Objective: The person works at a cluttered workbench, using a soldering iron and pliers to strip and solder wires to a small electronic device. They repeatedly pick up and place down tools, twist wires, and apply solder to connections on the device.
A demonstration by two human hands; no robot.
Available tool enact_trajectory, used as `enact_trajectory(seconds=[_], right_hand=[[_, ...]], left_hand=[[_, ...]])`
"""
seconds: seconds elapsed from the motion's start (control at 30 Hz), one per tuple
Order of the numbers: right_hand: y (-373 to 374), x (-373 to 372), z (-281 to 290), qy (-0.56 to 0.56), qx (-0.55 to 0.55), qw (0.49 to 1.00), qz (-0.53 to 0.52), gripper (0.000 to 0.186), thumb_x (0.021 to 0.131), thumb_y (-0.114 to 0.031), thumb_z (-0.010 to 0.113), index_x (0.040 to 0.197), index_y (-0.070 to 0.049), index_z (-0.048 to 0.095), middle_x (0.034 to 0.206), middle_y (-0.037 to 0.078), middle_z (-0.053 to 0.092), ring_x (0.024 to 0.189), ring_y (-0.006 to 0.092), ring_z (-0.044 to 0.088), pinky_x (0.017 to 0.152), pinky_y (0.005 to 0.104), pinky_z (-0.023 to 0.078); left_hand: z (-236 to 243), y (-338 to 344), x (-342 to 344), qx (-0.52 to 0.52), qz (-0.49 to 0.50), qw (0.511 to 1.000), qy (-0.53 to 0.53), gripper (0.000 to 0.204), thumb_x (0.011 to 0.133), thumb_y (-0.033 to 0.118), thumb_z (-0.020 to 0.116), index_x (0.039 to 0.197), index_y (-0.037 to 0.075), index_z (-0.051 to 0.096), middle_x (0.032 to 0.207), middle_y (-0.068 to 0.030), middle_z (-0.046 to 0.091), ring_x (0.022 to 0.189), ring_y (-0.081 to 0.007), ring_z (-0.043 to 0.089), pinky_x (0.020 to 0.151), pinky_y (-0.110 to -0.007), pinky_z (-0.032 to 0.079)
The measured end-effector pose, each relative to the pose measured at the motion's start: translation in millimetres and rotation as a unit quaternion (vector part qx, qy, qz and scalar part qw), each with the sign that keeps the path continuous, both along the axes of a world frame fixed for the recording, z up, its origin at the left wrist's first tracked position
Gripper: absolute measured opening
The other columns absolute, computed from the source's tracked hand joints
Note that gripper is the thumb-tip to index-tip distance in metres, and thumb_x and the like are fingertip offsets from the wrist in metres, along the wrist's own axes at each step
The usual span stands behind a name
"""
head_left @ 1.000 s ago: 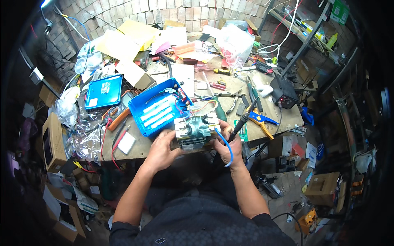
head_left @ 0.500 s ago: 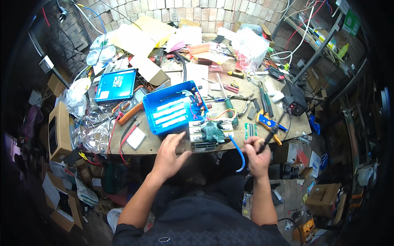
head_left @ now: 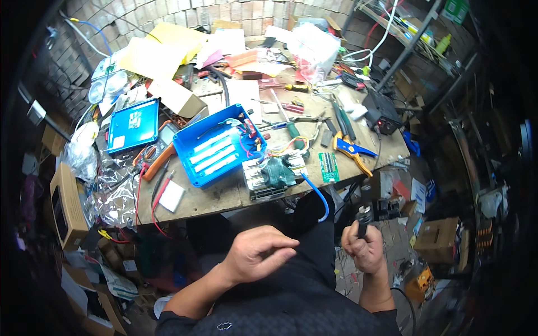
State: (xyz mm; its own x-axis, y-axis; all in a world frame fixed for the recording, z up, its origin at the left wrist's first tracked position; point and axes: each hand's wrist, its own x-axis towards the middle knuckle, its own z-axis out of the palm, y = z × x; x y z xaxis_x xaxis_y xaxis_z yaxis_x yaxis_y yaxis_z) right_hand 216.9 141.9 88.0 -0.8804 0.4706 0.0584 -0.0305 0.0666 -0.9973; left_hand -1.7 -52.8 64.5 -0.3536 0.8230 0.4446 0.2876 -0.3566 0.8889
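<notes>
From my end, I see the open blue box [head_left: 182, 151] tilted askew on the workbench [head_left: 202, 206], with white strips [head_left: 214, 152] along its floor and wires with red parts [head_left: 249, 129] crowded into its right end. Its likely lid, a shallow blue tray [head_left: 133, 126], lies to the left, and a clear tub [head_left: 115, 82] sits farther back. On the floor at lower left, an open carton [head_left: 89, 294] holds something dark that I can't identify.

The taped block [head_left: 277, 172] sits at the bench's front edge, just beside the box's near right corner and in the way of that corner; its blue cable [head_left: 320, 196] hangs over the edge. A green circuit board [head_left: 329, 167] and wire strippers [head_left: 354, 150] lie to the right.

My left hand [head_left: 260, 255] is half curled before the torso, thumb and forefinger nearly meeting, holding nothing I can see. My right hand [head_left: 363, 243] is closed around a dark, blurred tool [head_left: 363, 220], off the bench's edge.
</notes>
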Motion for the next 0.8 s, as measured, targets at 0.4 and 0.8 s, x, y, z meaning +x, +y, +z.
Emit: enact_trajectory(seconds=[0.4,0.8], right_hand=[[-55.9,-12.7,29.2,-0.102,0.112,0.988,0.016,0.030,0.098,-0.023,0.078,0.116,0.000,0.069,0.090,0.012,0.074,0.074,0.0200,0.071,0.069,0.0317,0.056],[-93.2,-20.7,-16.1,0.085,-0.165,0.982,0.016,0.046,0.089,-0.016,0.087,0.120,0.000,0.056,0.097,0.005,0.068,0.085,0.0085,0.067,0.076,0.0261,0.055]], left_hand=[[12.4,11.2,43.7,-0.101,-0.067,0.930,-0.346,0.029,0.104,0.016,0.071,0.127,-0.003,0.071,0.096,-0.0015,0.073,0.083,-0.0054,0.064,0.075,-0.021,0.053],[23.9,9.9,64.8,-0.025,-0.009,0.909,-0.416,0.035,0.105,0.026,0.070,0.120,-0.005,0.072,0.117,-0.0053,0.062,0.098,-0.0104,0.060,0.086,-0.025,0.050]])
